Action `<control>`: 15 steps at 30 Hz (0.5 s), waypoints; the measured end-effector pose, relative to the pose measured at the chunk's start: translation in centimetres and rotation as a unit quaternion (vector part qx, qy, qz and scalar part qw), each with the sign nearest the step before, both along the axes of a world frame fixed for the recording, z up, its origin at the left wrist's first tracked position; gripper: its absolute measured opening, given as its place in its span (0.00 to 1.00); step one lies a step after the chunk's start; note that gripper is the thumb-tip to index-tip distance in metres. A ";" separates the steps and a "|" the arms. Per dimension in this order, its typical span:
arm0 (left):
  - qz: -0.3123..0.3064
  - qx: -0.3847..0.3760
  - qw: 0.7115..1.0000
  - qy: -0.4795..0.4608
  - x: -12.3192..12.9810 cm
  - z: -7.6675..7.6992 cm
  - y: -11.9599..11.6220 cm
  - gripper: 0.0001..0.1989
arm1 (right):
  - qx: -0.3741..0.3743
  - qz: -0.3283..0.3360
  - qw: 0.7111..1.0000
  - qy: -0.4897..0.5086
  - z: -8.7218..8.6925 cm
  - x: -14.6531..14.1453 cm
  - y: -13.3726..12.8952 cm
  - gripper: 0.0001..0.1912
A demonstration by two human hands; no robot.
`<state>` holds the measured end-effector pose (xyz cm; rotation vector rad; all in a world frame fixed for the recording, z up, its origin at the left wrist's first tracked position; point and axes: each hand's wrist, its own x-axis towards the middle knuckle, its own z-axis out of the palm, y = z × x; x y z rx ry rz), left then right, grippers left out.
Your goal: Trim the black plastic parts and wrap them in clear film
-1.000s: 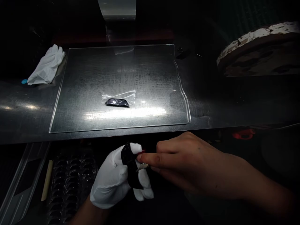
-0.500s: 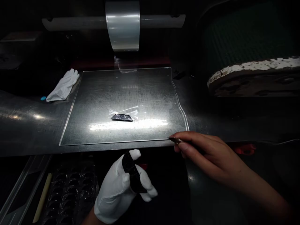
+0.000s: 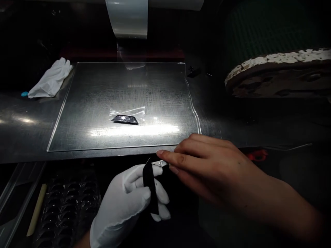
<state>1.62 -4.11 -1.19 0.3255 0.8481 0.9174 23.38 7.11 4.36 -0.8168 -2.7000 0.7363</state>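
Observation:
My left hand [image 3: 129, 203], in a white glove, holds a thin black piece [image 3: 150, 187] upright between thumb and fingers, below the table's front edge. My bare right hand [image 3: 207, 165] grips a small pointed metal blade [image 3: 160, 163], its tip at the upper part of the black piece. Whether the tip touches it I cannot tell. Behind my hands, a small dark part [image 3: 125, 119] with clear film lies on the clear sheet [image 3: 90, 96] on the metal table.
A white glove [image 3: 51, 79] and a blue dot [image 3: 24, 94] lie at the left. A film roll [image 3: 128, 19] hangs at the back. A round green-topped object [image 3: 279, 58] is at the right, a red object [image 3: 258, 155] below it. A moulded tray [image 3: 68, 206] sits lower left.
My right hand has moved left, bringing the blade to the black piece. My left hand has turned that piece more edge-on. The view has shifted, so the table appears higher and further left.

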 end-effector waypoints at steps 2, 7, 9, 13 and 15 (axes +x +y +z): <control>0.003 -0.015 1.000 0.021 0.0 0.5 0.2 0.25 | 0.010 0.002 1.000 -0.019 0.1 -0.1 0.1 0.17; 0.002 -0.041 0.998 0.052 0.0 1.3 0.9 0.20 | 0.024 0.004 0.999 -0.039 0.2 -0.3 0.2 0.17; 0.001 -0.043 0.997 0.060 -0.1 1.5 1.1 0.20 | 0.023 0.003 0.999 -0.041 0.2 -0.4 0.3 0.17; -0.010 -0.042 0.996 0.082 -0.1 1.7 1.3 0.22 | 0.020 0.004 0.998 -0.053 0.0 -0.4 0.3 0.17; -0.016 -0.046 0.994 0.099 -0.1 1.6 1.3 0.21 | 0.021 0.001 0.998 -0.060 -0.1 -0.5 0.3 0.17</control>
